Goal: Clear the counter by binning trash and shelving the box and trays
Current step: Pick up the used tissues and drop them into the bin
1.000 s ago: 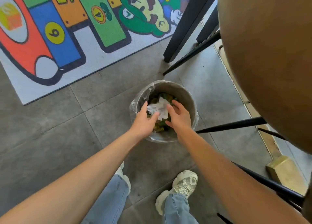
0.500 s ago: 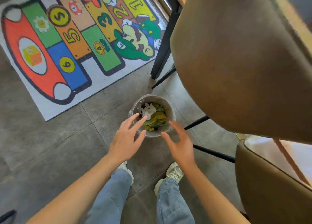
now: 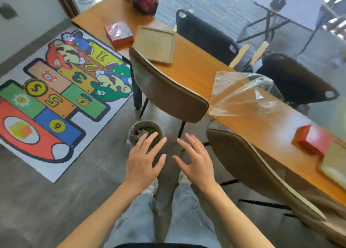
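Two crumpled bits of trash are now sitting in the bin (image 3: 145, 133) on the floor, and we are lifting our left hand (image 3: 144, 161) and right hand (image 3: 194, 161) away, both spread and empty, so the plastic bag (image 3: 243, 94), trays (image 3: 155, 44) and red box (image 3: 309, 140) on the counter (image 3: 196, 72) are waiting next.

Orange-brown wood on the counter (image 3: 194, 68). Pale beige tray (image 3: 154, 46). Red box (image 3: 118, 34) under glossy wrap; another red box (image 3: 311, 140). Clear plastic bag (image 3: 243, 94). Olive-brown chair backs (image 3: 168, 92). Grey bin (image 3: 145, 133), green and white inside. Multicoloured numbered cartoon rug (image 3: 56, 102). Grey floor tiles (image 3: 46, 201).
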